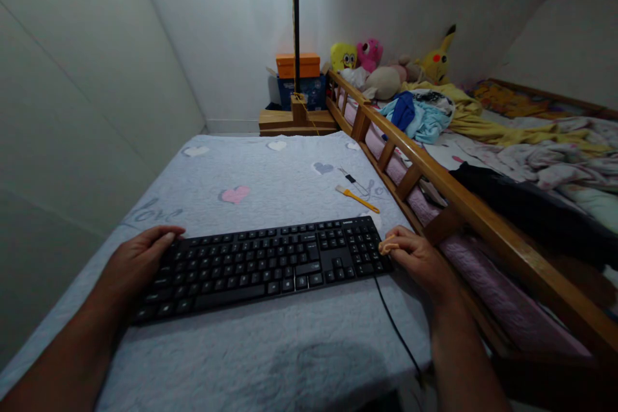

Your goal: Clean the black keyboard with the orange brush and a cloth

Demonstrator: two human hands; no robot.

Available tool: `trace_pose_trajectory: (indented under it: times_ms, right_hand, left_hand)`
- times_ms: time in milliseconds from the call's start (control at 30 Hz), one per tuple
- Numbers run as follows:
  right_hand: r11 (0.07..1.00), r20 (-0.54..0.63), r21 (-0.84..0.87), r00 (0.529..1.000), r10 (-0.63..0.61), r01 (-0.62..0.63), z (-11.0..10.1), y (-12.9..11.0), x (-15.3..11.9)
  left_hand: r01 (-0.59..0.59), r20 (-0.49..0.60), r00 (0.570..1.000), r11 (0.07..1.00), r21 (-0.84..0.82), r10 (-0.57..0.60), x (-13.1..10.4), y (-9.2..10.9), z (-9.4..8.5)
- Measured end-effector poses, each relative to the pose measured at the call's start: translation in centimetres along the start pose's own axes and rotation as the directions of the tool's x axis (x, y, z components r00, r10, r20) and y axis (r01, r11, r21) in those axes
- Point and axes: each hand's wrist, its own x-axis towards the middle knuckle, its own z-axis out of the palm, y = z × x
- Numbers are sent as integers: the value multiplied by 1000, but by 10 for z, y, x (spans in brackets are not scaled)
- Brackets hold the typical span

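Note:
A black keyboard (270, 264) lies across the bed cover, its cable running from the near edge towards me. My left hand (140, 257) grips the keyboard's left end, with the thumb along the far corner; its other fingers are partly hidden. At the right end, beside the number keys, my right hand (415, 254) is closed on a small peach-coloured cloth (389, 245), which touches the keyboard's edge. Beyond the keyboard lie a paintbrush with a yellow handle (360, 198) and a pair of tweezers with a dark middle (350, 178).
A wooden rail (425, 167) runs along the right, close to my right arm. Behind it are clothes (420, 117) and plush toys (383, 80). A black pole (296, 26) on a wooden base and an orange box (304, 65) stand at the far end.

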Motion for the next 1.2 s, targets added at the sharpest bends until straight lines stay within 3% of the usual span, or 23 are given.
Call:
trace_pose_trajectory:
  times_ms: [200, 500, 733, 1100, 1200]
  right_hand:
    - [999, 14, 34, 1000, -23, 23, -3, 0, -2]
    - [997, 63, 68, 997, 35, -40, -7, -6, -6]
    - [997, -2, 72, 1000, 19, -19, -5, -3, -5]
    - [996, 96, 73, 994, 53, -60, -10, 1, -10]
    - [992, 31, 125, 999, 32, -36, -9, -1, -8]
  left_hand:
    - [-5, 2, 1000, 1000, 5, 5, -3, 5, -2]
    - [10, -8, 1000, 1000, 13, -10, -4, 8, -2]
    - [1, 6, 1000, 1000, 17, -2, -2, 5, -2]
    - [-1, 3, 1000, 1000, 17, 1, -4, 8, -2]
    - [18, -2, 1000, 1000, 13, -18, -5, 10, -2]
